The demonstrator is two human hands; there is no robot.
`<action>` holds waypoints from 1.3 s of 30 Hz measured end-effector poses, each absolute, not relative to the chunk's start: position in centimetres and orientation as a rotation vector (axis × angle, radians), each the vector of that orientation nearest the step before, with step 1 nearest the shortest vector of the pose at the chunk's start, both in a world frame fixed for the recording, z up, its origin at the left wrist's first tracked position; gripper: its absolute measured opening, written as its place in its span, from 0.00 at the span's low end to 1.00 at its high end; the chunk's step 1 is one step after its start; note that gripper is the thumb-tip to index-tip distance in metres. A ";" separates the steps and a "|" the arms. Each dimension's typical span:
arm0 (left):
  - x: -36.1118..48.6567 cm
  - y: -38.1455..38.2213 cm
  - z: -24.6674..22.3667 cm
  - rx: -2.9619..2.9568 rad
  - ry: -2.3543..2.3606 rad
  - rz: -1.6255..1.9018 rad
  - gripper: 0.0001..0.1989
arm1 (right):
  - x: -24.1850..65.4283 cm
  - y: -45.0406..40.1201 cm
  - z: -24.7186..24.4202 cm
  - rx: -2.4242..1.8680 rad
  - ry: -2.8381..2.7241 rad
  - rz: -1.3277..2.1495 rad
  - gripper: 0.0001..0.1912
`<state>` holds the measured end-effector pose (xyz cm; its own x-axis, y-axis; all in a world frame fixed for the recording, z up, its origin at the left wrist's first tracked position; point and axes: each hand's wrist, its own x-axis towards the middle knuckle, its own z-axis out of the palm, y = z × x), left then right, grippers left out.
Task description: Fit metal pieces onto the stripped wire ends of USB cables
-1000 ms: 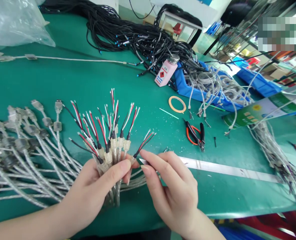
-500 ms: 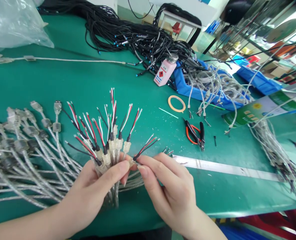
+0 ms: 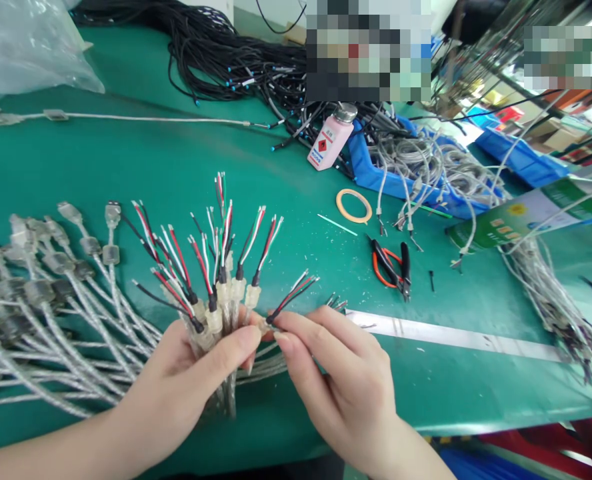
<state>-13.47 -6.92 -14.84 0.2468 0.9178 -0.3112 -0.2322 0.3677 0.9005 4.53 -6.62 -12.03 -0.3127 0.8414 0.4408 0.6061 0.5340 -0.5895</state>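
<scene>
My left hand (image 3: 191,373) is closed around a bundle of clear-jacketed USB cables (image 3: 223,313). Their stripped ends fan upward in red, white, green and black wires, each with a black sleeve above a translucent collar. Between its thumb and fingers one cable end (image 3: 267,323) points right. My right hand (image 3: 343,373) pinches at that same end with thumb and index finger, just below its splayed wires (image 3: 296,293); the pinched spot is partly hidden by the fingertips. The cables' USB plugs (image 3: 111,217) lie at the left on the green table.
Cutting pliers (image 3: 391,267) with orange-and-black handles lie right of my hands, near a tape ring (image 3: 354,206). Behind stand a pink bottle (image 3: 330,141) and a blue bin (image 3: 376,175) of cables. A white strip (image 3: 451,335) lies along the right; black cables (image 3: 201,60) pile at the back.
Almost nothing differs. Both hands keep their grip on the cable end, and the wire ends in the bundle have shifted very slightly.
</scene>
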 end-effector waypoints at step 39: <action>-13.0 -6.9 -14.8 0.765 1.011 1.004 0.02 | 4.3 -6.7 -12.1 -1.160 -2.026 0.263 0.09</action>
<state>-13.02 -6.86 -14.80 0.1881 0.9296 -0.3170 -0.3110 0.3626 0.8785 4.28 -6.73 -12.12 -0.2875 0.8046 0.5196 0.6451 0.5636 -0.5159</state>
